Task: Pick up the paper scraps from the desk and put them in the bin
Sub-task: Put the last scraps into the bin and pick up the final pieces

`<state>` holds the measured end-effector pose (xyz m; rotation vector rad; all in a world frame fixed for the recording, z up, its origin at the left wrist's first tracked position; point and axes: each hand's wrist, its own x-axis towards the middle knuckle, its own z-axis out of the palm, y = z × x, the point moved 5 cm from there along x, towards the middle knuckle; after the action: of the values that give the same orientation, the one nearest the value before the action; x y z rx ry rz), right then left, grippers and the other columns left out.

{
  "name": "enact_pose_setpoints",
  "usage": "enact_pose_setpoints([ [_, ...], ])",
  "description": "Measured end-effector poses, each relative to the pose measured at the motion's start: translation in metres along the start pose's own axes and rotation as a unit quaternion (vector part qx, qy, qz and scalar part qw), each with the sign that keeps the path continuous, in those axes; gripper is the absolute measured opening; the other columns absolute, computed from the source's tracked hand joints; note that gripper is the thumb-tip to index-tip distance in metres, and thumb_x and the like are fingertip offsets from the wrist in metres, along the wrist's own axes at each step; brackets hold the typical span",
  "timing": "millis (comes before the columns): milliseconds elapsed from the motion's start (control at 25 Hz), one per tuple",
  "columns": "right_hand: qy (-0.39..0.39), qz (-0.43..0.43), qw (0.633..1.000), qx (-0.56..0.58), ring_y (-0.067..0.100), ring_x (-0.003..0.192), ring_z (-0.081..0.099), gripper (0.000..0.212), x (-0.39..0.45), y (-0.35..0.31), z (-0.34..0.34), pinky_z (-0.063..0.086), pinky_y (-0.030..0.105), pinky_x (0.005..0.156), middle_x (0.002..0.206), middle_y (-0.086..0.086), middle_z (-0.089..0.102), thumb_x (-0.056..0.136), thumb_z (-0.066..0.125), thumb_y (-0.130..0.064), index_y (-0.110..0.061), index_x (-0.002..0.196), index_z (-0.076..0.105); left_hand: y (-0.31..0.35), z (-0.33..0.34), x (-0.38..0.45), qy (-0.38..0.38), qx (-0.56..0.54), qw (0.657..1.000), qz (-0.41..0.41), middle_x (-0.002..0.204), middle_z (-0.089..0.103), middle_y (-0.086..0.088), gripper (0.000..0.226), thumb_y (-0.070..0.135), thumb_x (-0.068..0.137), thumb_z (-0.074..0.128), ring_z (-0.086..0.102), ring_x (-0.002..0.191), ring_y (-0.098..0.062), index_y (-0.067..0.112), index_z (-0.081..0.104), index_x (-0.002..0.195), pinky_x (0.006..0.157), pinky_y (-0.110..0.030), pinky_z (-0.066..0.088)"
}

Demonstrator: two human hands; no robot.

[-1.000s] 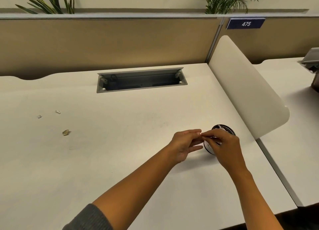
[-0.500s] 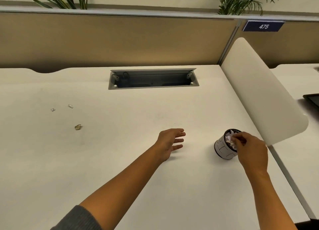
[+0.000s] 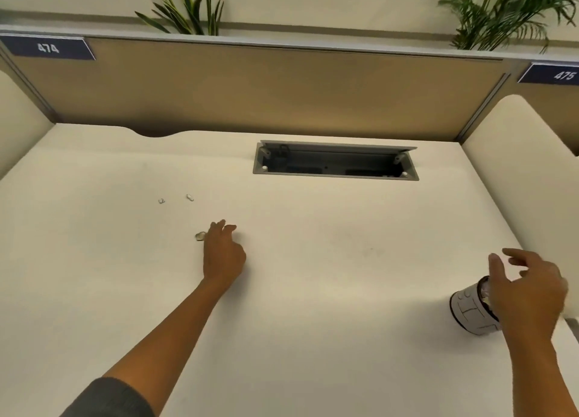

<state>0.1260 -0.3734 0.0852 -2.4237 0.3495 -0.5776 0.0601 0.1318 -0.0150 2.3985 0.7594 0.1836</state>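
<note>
Step in hand, I judge: reaching for the next scrap. My left hand (image 3: 223,253), fingers relaxed, touches or nearly touches the crumpled greyish paper scrap (image 3: 200,236), left of centre on the cream worktop (image 3: 313,291). Two tiny white scraps (image 3: 190,197) lie above it. My right hand (image 3: 529,294), fingers spread and empty, hovers over the small white cylindrical bin (image 3: 470,313), lower right. Next: a fingertip pinch, then carry right.

Smooth matt desk (image 3: 313,291), crumpled paper scrap (image 3: 200,236), smooth white plastic bin (image 3: 470,310), grey metal cable tray (image 3: 335,173)
</note>
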Motion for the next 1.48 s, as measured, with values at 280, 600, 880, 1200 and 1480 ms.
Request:
enact_pose_setpoints([
  [280, -0.091, -0.101, 0.986, 0.098, 0.022, 0.093, 0.055, 0.018, -0.051, -0.079, 0.069, 0.044, 0.029, 0.072, 0.104, 0.003, 0.063, 0.093, 0.063, -0.020, -0.016, 0.110, 0.066, -0.060, -0.015, 0.019, -0.094, 0.183, 0.979, 0.001, 0.160, 0.013, -0.019, 0.061, -0.005, 0.095, 0.029, 0.009, 0.149, -0.036, 0.012, 0.021, 0.153, 0.122, -0.040, 0.015],
  [600, -0.354, -0.050, 0.899, 0.252, 0.001, 0.091, 0.065, 0.010, -0.146, -0.164, 0.175, 0.048, 0.012, 0.073, 0.097, -0.016, 0.070, 0.094, 0.065, -0.022, -0.030, 0.095, 0.071, -0.042, -0.028, 0.017, -0.051, 0.183, 0.979, 0.079, 0.091, 0.063, -0.010, 0.025, -0.002, 0.088, 0.039, 0.061, 0.085, -0.029, 0.012, 0.057, 0.077, 0.071, -0.035, 0.045],
  [880, -0.514, 0.414, 0.588, 0.467, 0.027, 0.095, 0.072, 0.050, -0.218, -0.213, 0.250, 0.056, 0.036, 0.083, 0.102, 0.016, 0.074, 0.107, 0.033, -0.037, -0.001, 0.104, 0.067, 0.026, -0.017, -0.019, -0.099, -0.096, 0.979, 0.151, 0.094, 0.075, 0.013, 0.024, 0.017, 0.087, 0.058, 0.068, 0.084, 0.001, 0.027, 0.074, 0.102, 0.082, -0.025, 0.057],
  [1200, -0.464, 0.491, 0.543, 0.499, 0.028, 0.100, 0.065, 0.019, -0.210, -0.239, 0.274, 0.055, 0.034, 0.088, 0.102, 0.020, 0.065, 0.097, 0.053, 0.000, 0.010, 0.104, 0.067, -0.033, -0.055, 0.037, 0.065, -0.142, 0.986, 0.054, 0.120, 0.066, 0.000, 0.032, 0.028, 0.088, 0.066, 0.060, 0.114, -0.015, 0.013, 0.066, 0.116, 0.102, -0.026, 0.044],
  [1480, -0.453, 0.459, 0.598, 0.476, 0.024, 0.093, 0.070, 0.020, -0.206, -0.221, 0.278, 0.060, 0.030, 0.080, 0.096, 0.015, 0.072, 0.095, 0.059, -0.007, 0.007, 0.104, 0.071, -0.123, -0.068, 0.126, 0.037, -0.007, 0.982, -0.183, 0.157, 0.010, -0.031, 0.082, 0.035, 0.098, 0.049, 0.005, 0.148, -0.041, -0.015, 0.007, 0.147, 0.122, -0.046, 0.008],
])
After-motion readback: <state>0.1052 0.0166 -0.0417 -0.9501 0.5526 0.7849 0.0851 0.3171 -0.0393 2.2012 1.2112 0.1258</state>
